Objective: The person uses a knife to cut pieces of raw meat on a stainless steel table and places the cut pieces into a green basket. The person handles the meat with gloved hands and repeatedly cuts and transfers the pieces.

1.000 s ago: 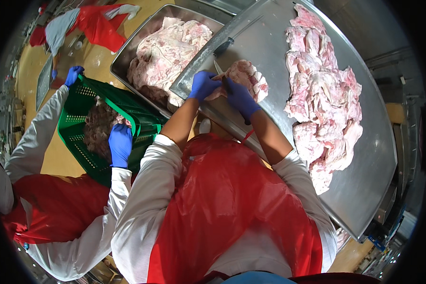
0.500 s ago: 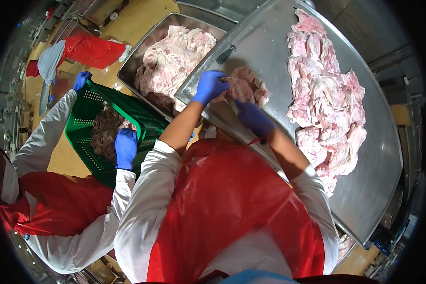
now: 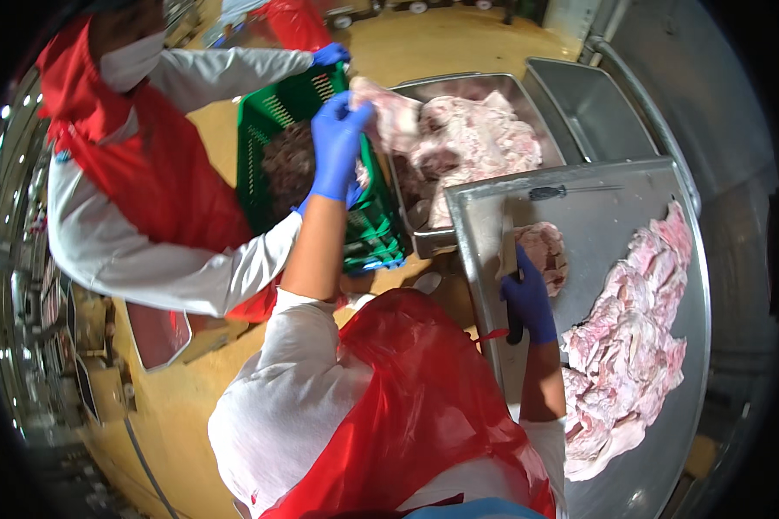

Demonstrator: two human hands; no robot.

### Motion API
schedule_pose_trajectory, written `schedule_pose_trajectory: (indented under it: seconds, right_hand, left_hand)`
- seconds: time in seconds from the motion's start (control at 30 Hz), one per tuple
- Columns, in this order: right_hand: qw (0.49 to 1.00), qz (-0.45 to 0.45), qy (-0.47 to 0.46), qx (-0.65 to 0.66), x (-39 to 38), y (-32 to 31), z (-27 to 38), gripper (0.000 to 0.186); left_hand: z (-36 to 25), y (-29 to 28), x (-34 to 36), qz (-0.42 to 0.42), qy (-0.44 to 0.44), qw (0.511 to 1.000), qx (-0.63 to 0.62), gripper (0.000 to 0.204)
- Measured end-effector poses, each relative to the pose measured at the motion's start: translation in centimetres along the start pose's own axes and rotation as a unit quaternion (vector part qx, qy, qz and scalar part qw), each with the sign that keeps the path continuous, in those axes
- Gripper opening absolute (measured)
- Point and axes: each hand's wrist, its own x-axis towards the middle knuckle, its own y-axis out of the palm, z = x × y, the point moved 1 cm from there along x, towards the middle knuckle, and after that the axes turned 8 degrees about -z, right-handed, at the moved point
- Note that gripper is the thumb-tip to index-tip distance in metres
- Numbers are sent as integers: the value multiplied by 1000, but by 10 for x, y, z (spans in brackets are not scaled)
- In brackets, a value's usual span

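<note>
My left hand (image 3: 336, 145), in a blue glove, is raised over the gap between the green crate and the steel tub. Its fingers pinch a pale pink piece of raw meat (image 3: 391, 119), which is blurred by motion and hangs toward the tub. In my right hand (image 3: 530, 298), also blue-gloved, is a knife (image 3: 507, 238) with a dark handle, held over the left edge of the metal table (image 3: 485, 195). A smaller cut of meat (image 3: 545, 251) lies on the table just beyond that hand. Farther right stretches a long heap of raw meat pieces (image 3: 627, 346).
A steel tub (image 3: 552, 143) full of meat stands beyond the table, beside another steel tub (image 3: 593, 108). At left a co-worker in a red apron (image 3: 169, 173) holds a green crate (image 3: 249, 147) containing meat. A dark-handled sharpening steel (image 3: 547, 192) lies on the table.
My left hand has lifted a piece of meat off the table and swung it left toward the tub. The knife now shows clearly in my right hand. My view has turned left.
</note>
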Motion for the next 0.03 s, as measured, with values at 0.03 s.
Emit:
schedule_pose_trajectory:
  seconds: [0.03]
  right_hand:
    - [1000, 25, 3, -18, 15, 11, 17, 78]
  left_hand:
    - [2, -40, 10, -56, 17, 997, 41, 23]
